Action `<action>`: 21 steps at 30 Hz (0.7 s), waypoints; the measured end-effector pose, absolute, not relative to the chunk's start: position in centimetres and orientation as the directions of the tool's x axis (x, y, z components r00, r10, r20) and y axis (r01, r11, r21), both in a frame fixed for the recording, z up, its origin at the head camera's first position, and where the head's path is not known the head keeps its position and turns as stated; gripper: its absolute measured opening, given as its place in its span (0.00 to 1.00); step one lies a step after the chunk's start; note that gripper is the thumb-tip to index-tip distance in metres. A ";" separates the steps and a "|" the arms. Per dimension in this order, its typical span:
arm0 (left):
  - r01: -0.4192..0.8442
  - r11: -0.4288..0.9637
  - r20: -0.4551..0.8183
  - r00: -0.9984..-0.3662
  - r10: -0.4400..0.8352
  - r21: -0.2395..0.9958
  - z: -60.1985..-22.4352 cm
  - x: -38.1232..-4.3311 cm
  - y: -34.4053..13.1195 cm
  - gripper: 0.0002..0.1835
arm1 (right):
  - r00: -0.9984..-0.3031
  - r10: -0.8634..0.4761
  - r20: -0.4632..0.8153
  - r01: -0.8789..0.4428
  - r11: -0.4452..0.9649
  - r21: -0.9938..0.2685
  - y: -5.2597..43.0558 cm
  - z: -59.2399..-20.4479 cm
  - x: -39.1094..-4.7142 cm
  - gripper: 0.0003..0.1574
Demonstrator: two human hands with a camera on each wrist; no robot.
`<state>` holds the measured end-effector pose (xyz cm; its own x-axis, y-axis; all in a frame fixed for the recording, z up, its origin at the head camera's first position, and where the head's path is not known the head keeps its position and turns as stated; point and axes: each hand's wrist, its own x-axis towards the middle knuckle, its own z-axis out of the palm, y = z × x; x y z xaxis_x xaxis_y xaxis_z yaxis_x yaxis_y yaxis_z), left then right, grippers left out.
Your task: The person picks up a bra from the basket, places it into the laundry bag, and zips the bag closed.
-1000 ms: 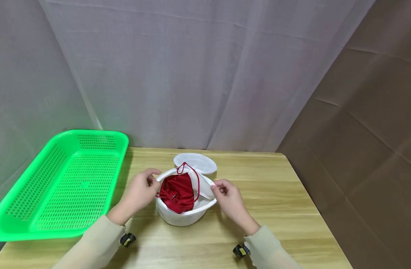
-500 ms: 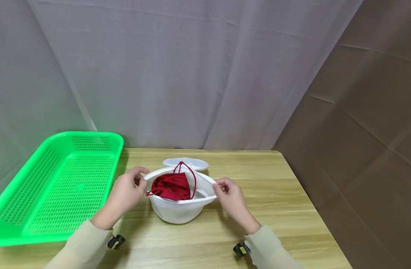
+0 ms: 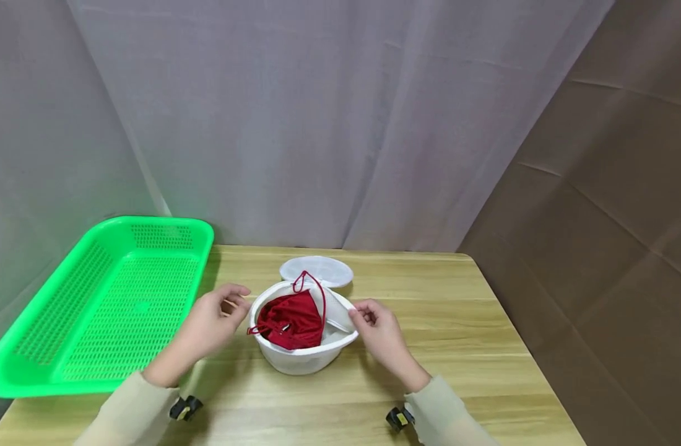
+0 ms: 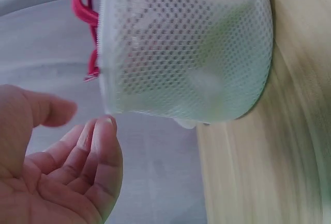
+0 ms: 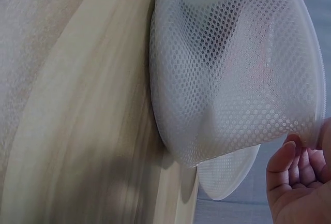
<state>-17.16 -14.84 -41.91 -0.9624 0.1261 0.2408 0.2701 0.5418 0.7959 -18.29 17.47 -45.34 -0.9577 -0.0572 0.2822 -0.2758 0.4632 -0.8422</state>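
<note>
A round white mesh laundry bag point(image 3: 301, 364) stands on the table, its lid point(image 3: 317, 271) folded back behind it. Inside lies a bunched red cloth item point(image 3: 296, 314) with thin red cords; one loop hangs over the left rim and another rises at the back. My right hand point(image 3: 382, 331) pinches the right edge of the rim between thumb and fingers, drawing it outward. Just off the left side of the rim is my left hand point(image 3: 212, 325). In the left wrist view its thumb and fingers stand apart, with nothing between them.
A green plastic basket point(image 3: 198, 291) with perforated walls stands at the left of the wooden table point(image 3: 457, 322). Grey curtain point(image 3: 273, 124) hangs behind the table, and brown fabric point(image 3: 613, 204) lines the right side.
My left hand has let go of the rim and moved slightly left of it. The rim was stretched wider half a second ago and is rounder now. My right hand keeps its pinch.
</note>
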 end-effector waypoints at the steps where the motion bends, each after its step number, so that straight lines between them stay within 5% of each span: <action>1: 0.277 0.532 0.243 -0.961 0.134 0.800 -41.7 -17.1 -14.9 0.11 | -0.958 -0.058 0.280 -0.274 0.463 -0.843 17.5 -45.3 -18.4 0.03; 11: 0.351 0.453 0.222 -0.923 0.315 0.819 -42.1 -16.4 -14.8 0.19 | -0.958 -0.077 0.275 -0.279 0.468 -0.838 16.5 -42.6 -17.1 0.04; 21: 0.398 0.459 0.243 -0.901 0.361 0.795 -42.3 -16.2 -14.7 0.14 | -0.955 -0.091 0.282 -0.291 0.459 -0.839 16.0 -42.0 -16.6 0.03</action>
